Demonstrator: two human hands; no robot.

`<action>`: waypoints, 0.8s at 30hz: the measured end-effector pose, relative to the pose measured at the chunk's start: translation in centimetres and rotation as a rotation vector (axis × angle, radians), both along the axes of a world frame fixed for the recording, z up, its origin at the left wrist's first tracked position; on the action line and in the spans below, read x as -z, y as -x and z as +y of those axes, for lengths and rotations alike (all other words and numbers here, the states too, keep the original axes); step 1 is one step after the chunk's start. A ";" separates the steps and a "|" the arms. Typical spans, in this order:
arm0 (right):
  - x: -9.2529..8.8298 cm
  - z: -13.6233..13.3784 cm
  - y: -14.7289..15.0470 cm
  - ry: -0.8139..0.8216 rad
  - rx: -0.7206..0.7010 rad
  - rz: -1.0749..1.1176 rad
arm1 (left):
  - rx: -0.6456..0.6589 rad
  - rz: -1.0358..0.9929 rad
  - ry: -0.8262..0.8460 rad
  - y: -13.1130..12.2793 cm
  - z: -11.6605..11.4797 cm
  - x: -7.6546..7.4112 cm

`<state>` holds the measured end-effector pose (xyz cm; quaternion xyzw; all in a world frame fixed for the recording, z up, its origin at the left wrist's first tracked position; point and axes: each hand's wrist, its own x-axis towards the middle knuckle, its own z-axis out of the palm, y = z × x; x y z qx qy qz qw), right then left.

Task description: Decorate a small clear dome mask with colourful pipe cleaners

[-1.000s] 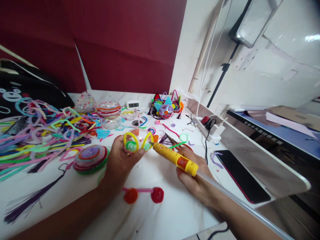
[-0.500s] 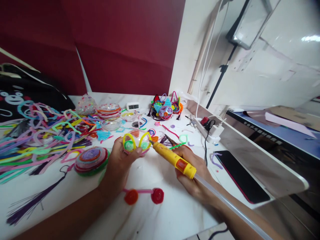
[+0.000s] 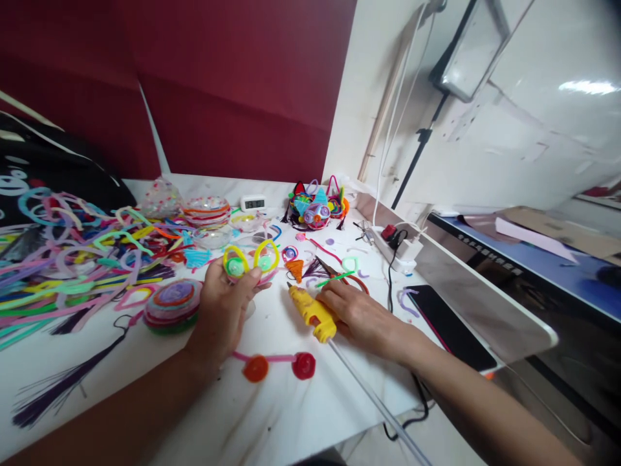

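My left hand [image 3: 228, 301] is closed around the edge of a clear plastic dome with yellow pipe-cleaner loops [image 3: 266, 257] and green centres on its front. The thumb presses its lower rim. Low over the table, my right hand [image 3: 356, 310] is closed at the handle side of a yellow hot glue gun [image 3: 310, 312]; the handle itself is hidden under the fingers. A long clear glue stick [image 3: 373, 395] runs out of the gun's back. Just beyond the right fingers lie a green pipe-cleaner piece [image 3: 336, 279] and partly covered scissors [image 3: 359, 282].
Nearer me lies a pink pipe cleaner with an orange and a red coil [image 3: 304, 366]. Left are a coiled striped disc [image 3: 172, 304], a purple tassel [image 3: 72, 382] and heaped pipe cleaners [image 3: 97, 252]. A phone [image 3: 451, 327] and a power strip [image 3: 395, 249] lie right.
The glue gun has come away from the dome and down to the table with my right hand. My left hand still holds the dome, slightly farther left in view.
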<state>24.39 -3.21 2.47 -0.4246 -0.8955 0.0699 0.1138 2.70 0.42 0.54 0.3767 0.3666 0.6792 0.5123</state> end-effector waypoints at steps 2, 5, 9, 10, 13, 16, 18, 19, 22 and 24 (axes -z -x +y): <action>0.0 0.5 -0.2 -0.012 -0.029 -0.028 | -0.002 -0.001 -0.004 0.0 0.0 0.0; -0.1 0.9 -0.9 -0.002 -0.062 -0.045 | 0.000 0.006 0.006 0.0 0.1 0.1; -0.6 0.9 -2.3 0.077 -0.161 0.006 | 0.015 0.022 0.000 -0.1 0.2 0.4; -0.8 1.0 -2.6 0.083 -0.174 0.040 | 0.013 0.026 -0.006 -0.1 0.2 0.5; -1.2 2.0 -3.1 0.003 -0.115 0.100 | 0.018 0.043 -0.010 -0.3 0.2 0.5; -1.0 3.8 -2.8 -0.101 0.031 -0.053 | 0.049 0.042 -0.009 -0.3 0.1 0.5; -0.6 5.0 -2.3 -0.106 0.102 -0.208 | 0.056 0.040 -0.008 -0.3 0.1 0.6; -0.4 5.5 -2.1 -0.102 0.124 -0.269 | 0.058 0.043 -0.005 -0.3 0.1 0.6; 0.2 6.4 -1.7 -0.096 0.144 -0.347 | 0.067 0.039 0.004 -0.4 0.2 0.8; 0.5 6.6 -1.7 -0.111 0.138 -0.344 | 0.070 0.033 0.010 -0.5 0.2 0.8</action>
